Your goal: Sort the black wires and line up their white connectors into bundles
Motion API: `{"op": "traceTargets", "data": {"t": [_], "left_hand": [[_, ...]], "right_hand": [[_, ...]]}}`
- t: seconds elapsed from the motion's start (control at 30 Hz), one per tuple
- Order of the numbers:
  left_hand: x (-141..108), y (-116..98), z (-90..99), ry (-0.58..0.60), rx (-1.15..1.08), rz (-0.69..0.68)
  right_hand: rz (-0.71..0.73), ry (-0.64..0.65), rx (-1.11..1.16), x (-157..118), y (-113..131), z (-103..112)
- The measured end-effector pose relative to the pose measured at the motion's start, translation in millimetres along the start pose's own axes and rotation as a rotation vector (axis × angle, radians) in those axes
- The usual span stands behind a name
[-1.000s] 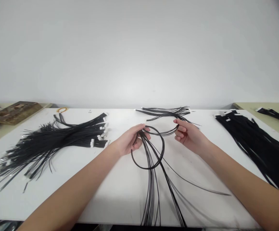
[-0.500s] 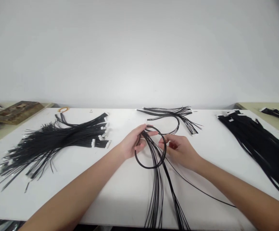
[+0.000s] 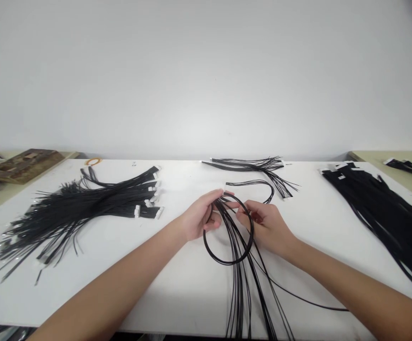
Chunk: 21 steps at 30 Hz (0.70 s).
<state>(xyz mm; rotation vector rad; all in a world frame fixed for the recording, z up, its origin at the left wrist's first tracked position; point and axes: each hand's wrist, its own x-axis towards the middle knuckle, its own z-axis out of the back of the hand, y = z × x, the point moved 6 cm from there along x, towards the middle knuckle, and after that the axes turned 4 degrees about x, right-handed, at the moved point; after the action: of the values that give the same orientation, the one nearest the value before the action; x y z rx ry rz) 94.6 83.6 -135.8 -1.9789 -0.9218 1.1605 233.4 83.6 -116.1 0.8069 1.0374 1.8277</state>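
Note:
My left hand [image 3: 203, 216] is closed on a black wire harness [image 3: 239, 279] near its white connector [image 3: 223, 186]. From there, loose black wires hang toward me over the table's front edge. A round loop of black cable [image 3: 228, 262] hangs in front of my fingers. My right hand [image 3: 261, 223] sits just right of the loop, thumb and fingertips pinched together on a thin black wire of this harness. A single wire [image 3: 305, 303] trails off to the right beneath my forearm. Another wire bundle [image 3: 268, 185] curves out behind the connector.
A pile of black wire harnesses [image 3: 92, 203] with white connectors lies on the left of the white table [image 3: 177, 303]. Several more [image 3: 255, 166] lie at the back, and a big stack [image 3: 380, 213] at the right. A brown wooden block [image 3: 24, 166] and yellow ring [image 3: 93, 162] sit back left.
Both hands, with the harness and its loop, have shifted slightly toward me; the harness has also moved right. More wires now spread to the right below my right hand.

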Motion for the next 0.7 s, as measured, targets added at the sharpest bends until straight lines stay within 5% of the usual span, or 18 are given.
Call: {"op": "traceTargets", "data": {"t": [0.57,0.7], "left_hand": [[2,3,0.1,0.032,0.052,0.029],[-1,2,-4.2,0.113,0.132,0.003]], "right_hand": [[-0.310,-0.023,0.470,9,-8,17],[-0.317,-0.090,0.400,11,-7,25]]}}
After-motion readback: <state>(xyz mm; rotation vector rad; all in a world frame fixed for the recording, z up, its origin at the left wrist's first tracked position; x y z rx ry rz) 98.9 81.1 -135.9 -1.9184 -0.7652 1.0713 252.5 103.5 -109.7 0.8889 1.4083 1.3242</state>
